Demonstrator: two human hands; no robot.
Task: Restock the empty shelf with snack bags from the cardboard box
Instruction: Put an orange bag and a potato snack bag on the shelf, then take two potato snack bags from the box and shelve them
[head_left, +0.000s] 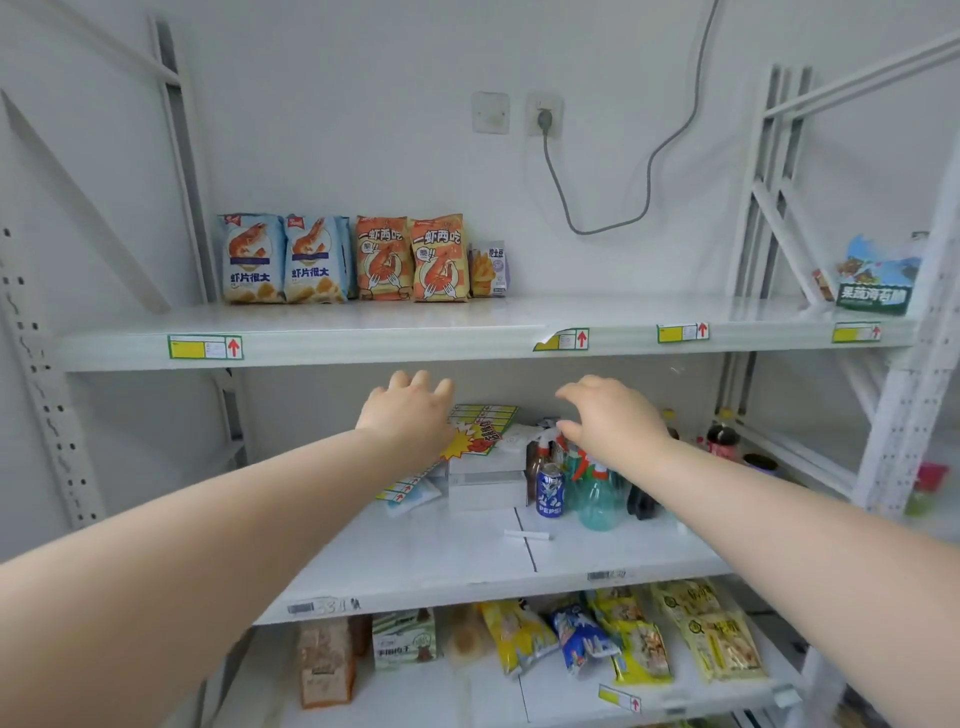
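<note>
empty left hand, right hand, below shelf edge

Glossy plastic snack bags stand on a smooth, white-painted metal shelf.

1 head view faces the shelf unit close, angled slightly down.

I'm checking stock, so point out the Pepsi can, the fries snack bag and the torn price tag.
Pepsi can (549, 491), head view, middle of its side.
Fries snack bag (488, 271), head view, front face.
Torn price tag (563, 340), head view, its middle.
</note>
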